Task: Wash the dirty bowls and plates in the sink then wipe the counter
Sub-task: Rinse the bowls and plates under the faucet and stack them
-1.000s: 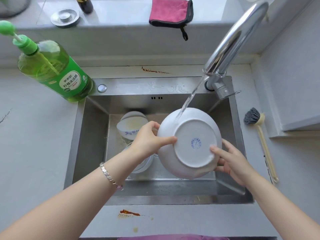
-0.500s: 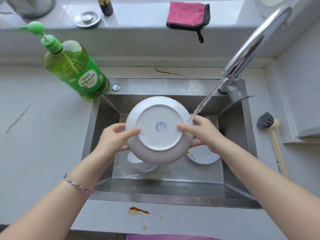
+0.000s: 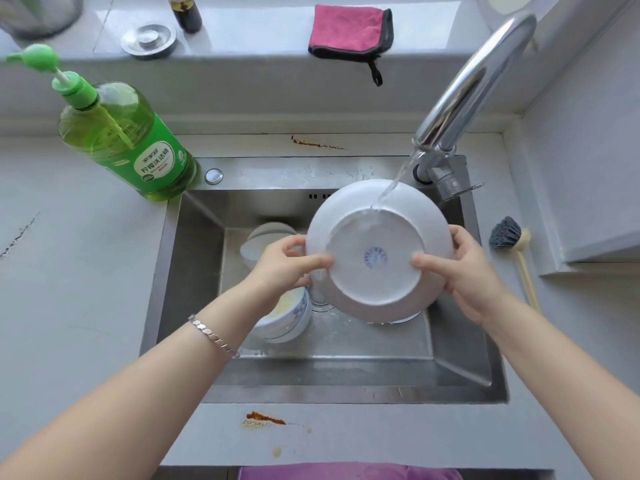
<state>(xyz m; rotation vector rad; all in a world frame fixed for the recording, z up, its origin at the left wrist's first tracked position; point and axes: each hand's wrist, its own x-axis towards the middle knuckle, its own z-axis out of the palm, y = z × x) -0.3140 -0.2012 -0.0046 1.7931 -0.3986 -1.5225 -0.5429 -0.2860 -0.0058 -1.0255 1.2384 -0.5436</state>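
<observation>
A white plate [image 3: 377,237] is held bottom-up over the steel sink [image 3: 194,271], its blue maker's stamp facing me. My left hand [image 3: 287,265] grips its left rim and my right hand [image 3: 464,268] grips its right rim, thumbs on the underside. Water from the tap [image 3: 474,88] falls on the plate's upper underside. Below my left hand stands a dirty blue-patterned bowl [image 3: 287,317], and another white bowl [image 3: 266,237] lies further back. More dishes under the plate are mostly hidden.
A green dish soap bottle [image 3: 128,143] stands at the sink's back left corner. A pink cloth [image 3: 349,29] lies on the sill. A dish brush [image 3: 516,251] lies right of the sink. Brown stains mark the counter in front [image 3: 265,419] and behind [image 3: 318,143].
The plate has moved right and back under the running water, which now hits its underside. Both hands keep hold of its rim.
</observation>
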